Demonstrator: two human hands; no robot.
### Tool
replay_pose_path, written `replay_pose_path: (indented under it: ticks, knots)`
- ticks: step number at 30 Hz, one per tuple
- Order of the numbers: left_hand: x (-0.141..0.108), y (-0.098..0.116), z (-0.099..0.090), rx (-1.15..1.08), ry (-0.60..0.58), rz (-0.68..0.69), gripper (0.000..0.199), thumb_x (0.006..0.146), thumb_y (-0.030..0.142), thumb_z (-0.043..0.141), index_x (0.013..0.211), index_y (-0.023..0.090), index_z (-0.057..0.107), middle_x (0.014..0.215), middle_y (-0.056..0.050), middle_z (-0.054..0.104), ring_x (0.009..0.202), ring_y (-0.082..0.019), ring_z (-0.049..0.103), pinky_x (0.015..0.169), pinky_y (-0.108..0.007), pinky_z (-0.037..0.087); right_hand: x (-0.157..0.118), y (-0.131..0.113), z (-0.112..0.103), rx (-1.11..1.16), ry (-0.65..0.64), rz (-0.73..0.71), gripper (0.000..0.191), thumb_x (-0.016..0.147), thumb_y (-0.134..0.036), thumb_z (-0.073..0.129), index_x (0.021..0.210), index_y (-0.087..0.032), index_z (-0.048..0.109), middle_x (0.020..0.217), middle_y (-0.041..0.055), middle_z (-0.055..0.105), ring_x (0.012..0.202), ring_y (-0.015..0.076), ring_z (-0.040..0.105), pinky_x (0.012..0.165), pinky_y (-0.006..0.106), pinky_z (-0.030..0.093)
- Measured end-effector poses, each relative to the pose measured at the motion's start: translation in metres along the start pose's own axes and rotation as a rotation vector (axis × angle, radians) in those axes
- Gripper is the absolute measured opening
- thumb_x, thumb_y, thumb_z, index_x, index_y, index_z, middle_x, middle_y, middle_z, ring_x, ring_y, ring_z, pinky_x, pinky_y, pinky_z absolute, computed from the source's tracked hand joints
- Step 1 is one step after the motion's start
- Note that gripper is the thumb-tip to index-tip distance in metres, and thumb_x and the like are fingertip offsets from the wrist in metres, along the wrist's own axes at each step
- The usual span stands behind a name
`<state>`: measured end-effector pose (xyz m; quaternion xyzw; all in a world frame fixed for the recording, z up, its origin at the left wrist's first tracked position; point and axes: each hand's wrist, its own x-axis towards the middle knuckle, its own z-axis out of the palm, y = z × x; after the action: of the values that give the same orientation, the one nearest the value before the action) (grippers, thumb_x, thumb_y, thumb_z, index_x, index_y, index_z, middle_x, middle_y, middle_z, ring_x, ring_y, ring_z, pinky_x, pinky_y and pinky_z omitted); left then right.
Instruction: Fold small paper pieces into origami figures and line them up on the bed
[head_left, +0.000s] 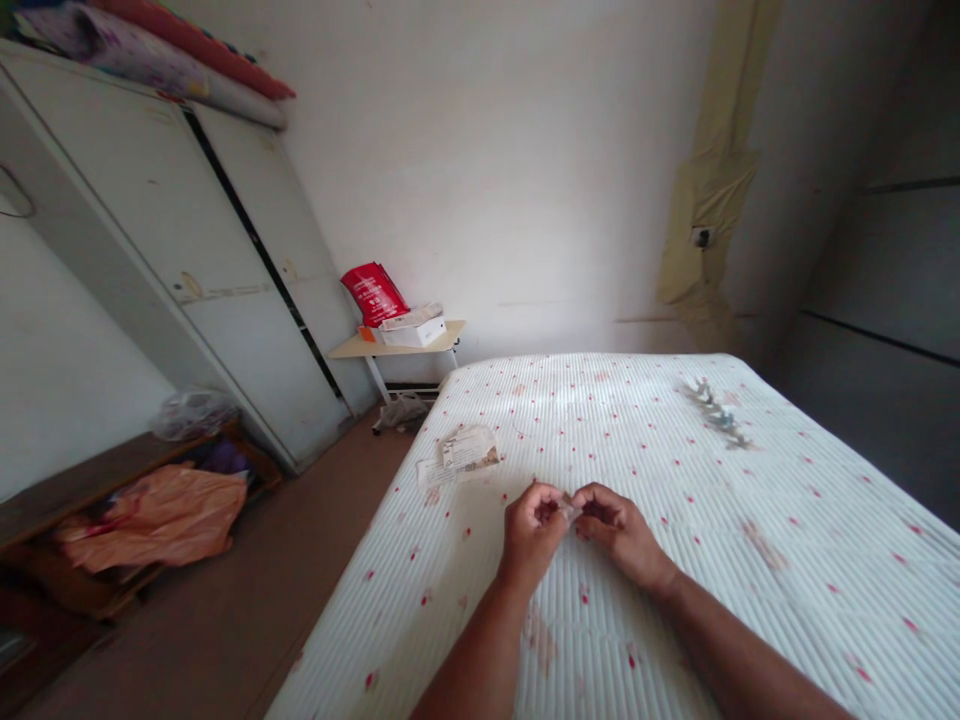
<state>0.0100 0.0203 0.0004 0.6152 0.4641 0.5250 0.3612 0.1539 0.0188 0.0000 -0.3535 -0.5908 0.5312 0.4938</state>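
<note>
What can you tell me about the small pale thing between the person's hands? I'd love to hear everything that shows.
The small pale thing is whitish and looks thin and light, perhaps paper or plastic film; it is too small in the picture to tell which. The left hand pinches it from one side and the right hand from the other, over the white, red-dotted bedcover. They hide part of it, so its full outline cannot be seen, and no print can be made out.
</note>
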Motion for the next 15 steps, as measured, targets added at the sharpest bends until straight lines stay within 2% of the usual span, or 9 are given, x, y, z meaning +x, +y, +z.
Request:
replay_pose_path:
  ticks: [7, 15]
  knots:
    - [-0.0015, 0.0018, 0.0016, -0.094, -0.004, -0.012, 0.011, 0.067, 0.018, 0.057, 0.077, 0.015, 0.06, 0.068, 0.0, 0.059, 0.064, -0.012, 0.051, 0.06, -0.02, 0.039, 0.0007, -0.0092, 0.0011, -0.003, 0.046, 0.044, 0.01, 0.065, -0.022, 0.058, 0.074, -0.02, 0.053, 0.061, -0.0041, 0.05, 0.056, 0.0104, 0.045, 0.053, 0.023, 0.035]
    - [-0.0015, 0.0028, -0.0009, -0.244, -0.036, -0.134, 0.012, 0.066, 0.02, 0.058, 0.076, 0.013, 0.06, 0.067, -0.001, 0.061, 0.061, -0.012, 0.053, 0.057, -0.02, 0.04, 0.0001, -0.0085, 0.0, 0.058, 0.037, 0.042, 0.011, 0.065, -0.02, 0.059, 0.074, -0.019, 0.054, 0.059, -0.0042, 0.053, 0.055, 0.0101, 0.046, 0.053, 0.023, 0.035]
